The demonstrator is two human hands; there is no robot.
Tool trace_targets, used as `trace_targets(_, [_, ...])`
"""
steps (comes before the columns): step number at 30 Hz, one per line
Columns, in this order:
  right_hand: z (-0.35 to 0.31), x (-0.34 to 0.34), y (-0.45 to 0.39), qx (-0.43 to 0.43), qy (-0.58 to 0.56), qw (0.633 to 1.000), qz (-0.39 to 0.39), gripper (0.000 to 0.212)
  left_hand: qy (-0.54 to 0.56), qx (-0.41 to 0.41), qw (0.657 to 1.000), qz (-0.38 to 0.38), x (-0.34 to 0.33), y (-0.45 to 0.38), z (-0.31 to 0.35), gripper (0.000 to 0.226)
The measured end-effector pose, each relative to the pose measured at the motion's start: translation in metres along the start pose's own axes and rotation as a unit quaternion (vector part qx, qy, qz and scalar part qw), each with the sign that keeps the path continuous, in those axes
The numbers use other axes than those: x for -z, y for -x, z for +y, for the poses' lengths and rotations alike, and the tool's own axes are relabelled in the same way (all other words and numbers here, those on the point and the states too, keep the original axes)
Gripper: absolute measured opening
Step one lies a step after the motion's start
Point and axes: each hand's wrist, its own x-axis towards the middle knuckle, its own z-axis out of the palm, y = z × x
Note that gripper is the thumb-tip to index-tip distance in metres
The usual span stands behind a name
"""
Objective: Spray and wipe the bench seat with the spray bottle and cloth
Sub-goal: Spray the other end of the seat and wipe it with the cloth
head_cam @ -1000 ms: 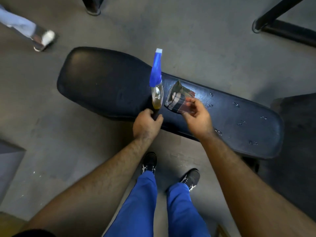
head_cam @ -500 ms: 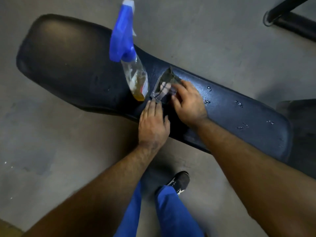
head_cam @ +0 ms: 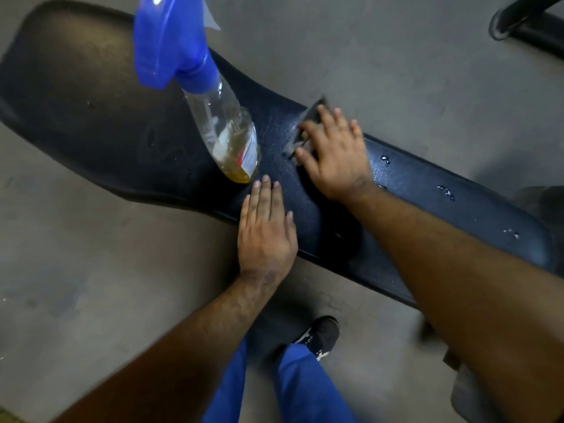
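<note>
**Hands flat on bench seat, bottle standing, cloth under right hand**

Nearest: blue trouser legs (head_cam: 293, 389) and a black shoe (head_cam: 320, 334) on the grey floor (head_cam: 91, 285). Left hand (head_cam: 265, 233) lies flat, fingers straight, on the near edge of the bench seat (head_cam: 91, 117), gripping nothing. Right hand (head_cam: 334, 154), fingers spread, presses down on the cloth (head_cam: 308, 117). Spray bottle (head_cam: 225, 132) stands on the seat just beyond the left fingertips, a little yellowish liquid at the bottom, blue trigger head (head_cam: 168, 44) on top. Seat's long axis runs far-left to near-right; droplets (head_cam: 445, 190) on right part.
</note>
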Motion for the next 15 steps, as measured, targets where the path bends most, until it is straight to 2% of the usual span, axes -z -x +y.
trace_targets(2, [-0.001,0.002,-0.003,-0.086,-0.013,0.996,0.009,0.056,-0.028,-0.019,0.999,-0.014,0.001,-0.002,-0.002,0.057])
trace_targets(3, [-0.009,0.001,0.007,-0.096,-0.008,0.995,0.019,0.056,-0.038,-0.029,0.999,-0.018,0.002,-0.003,-0.004,0.057])
trace_targets(5, [-0.022,-0.003,0.043,-0.034,-0.003,0.999,0.012,0.056,-0.052,-0.051,0.997,-0.024,0.004,-0.005,-0.010,0.058])
trace_targets(7, [-0.003,-0.004,0.064,0.054,0.014,0.998,-0.021,0.055,-0.069,-0.069,0.995,-0.027,0.002,-0.006,-0.012,0.059])
trace_targets(8, [0.009,-0.002,0.059,0.050,0.013,0.999,-0.010,0.054,-0.076,-0.075,0.994,-0.022,0.000,-0.007,-0.014,0.059])
trace_targets(9, [0.018,0.003,0.046,-0.006,0.012,1.000,0.009,0.054,-0.078,-0.080,0.994,-0.014,-0.003,-0.007,-0.015,0.058])
trace_targets(11, [0.019,0.006,0.014,-0.184,-0.012,0.983,0.025,0.054,-0.079,-0.074,0.994,-0.013,-0.006,-0.005,-0.014,0.058])
trace_targets(12, [0.011,0.003,0.010,-0.227,-0.023,0.973,0.026,0.054,-0.082,-0.072,0.994,-0.015,-0.005,-0.006,-0.013,0.059])
trace_targets(13, [-0.002,0.000,0.017,-0.215,-0.020,0.976,0.032,0.054,-0.081,-0.071,0.994,-0.018,-0.004,-0.006,-0.012,0.058])
trace_targets(15, [-0.020,-0.005,0.054,-0.103,-0.008,0.994,0.025,0.055,-0.079,-0.080,0.993,-0.023,-0.002,-0.007,-0.013,0.058])
